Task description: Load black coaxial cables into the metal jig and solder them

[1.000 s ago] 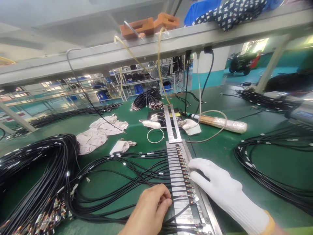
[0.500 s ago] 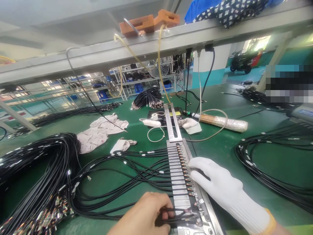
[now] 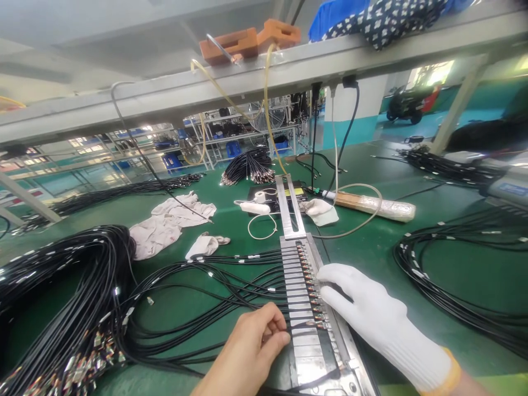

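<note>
A long metal fixture [image 3: 303,357] with slots runs away from me, and several black cables [image 3: 243,280] lie in it side by side. Their stripped ends with small metal connectors [image 3: 307,275] line up along its right side. My bare left hand [image 3: 258,341] is at the fixture's left edge, thumb and fingers pinched on a black cable [image 3: 307,324] that reaches across the slots. My right hand [image 3: 367,311], in a white glove, rests its parted fingertips on the right rail, beside the connectors; its palm holds nothing.
A thick cable bundle [image 3: 94,258] lies at the left, its connector ends toward me. Coiled cables [image 3: 416,264] lie at the right. Beyond the fixture are white cloths [image 3: 165,220], a black box [image 3: 258,192] and a wrapped bar [image 3: 383,208]. A shelf beam [image 3: 165,82] crosses overhead.
My left hand has moved away from me along the fixture, from the near-end cables to a slot farther up. My right hand keeps its place on the rail.
</note>
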The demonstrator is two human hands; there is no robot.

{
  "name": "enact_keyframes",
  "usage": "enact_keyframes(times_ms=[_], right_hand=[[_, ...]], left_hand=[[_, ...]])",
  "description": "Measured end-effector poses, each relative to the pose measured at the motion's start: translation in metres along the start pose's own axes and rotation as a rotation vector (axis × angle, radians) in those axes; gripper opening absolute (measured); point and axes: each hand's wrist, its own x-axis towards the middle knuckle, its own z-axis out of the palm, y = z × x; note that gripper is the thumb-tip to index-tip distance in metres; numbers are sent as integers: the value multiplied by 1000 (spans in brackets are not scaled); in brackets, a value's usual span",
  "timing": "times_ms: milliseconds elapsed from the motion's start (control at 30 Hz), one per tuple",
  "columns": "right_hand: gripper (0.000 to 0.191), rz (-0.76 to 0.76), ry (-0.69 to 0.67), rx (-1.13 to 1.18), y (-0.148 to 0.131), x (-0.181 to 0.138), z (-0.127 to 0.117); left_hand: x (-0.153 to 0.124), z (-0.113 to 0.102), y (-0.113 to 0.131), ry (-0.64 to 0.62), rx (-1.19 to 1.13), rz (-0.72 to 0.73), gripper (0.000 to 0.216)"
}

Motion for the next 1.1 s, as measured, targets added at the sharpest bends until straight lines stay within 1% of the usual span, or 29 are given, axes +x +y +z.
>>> enact_keyframes(times_ms=[100,300,433,533,667,800,967,1100], right_hand=[[36,15,10,13,0,1,1],[41,21,-4,5,-1,2,2],[41,26,-10,-9,-1,1,2],[37,-11,6,-15,0,1,4],[35,-62,39,-17,0,1,4],[35,-66,56,-8,-4,-1,2],[34,-71,66,-18,-4,-1,1],[32,-96,72,-22,-3,-1,2]], left_hand=[[3,5,-5,49,58,83,13],[4,15,-16,47,204,214,22],[3,18,-17,61,341,267,27],[3,20,-17,55,390,295,29],[5,21,-19,42,345,314,30],[6,21,-24,43,277,310,33],[7,25,-25,92,213,296,22],[6,27,-23,121,179,298,19]])
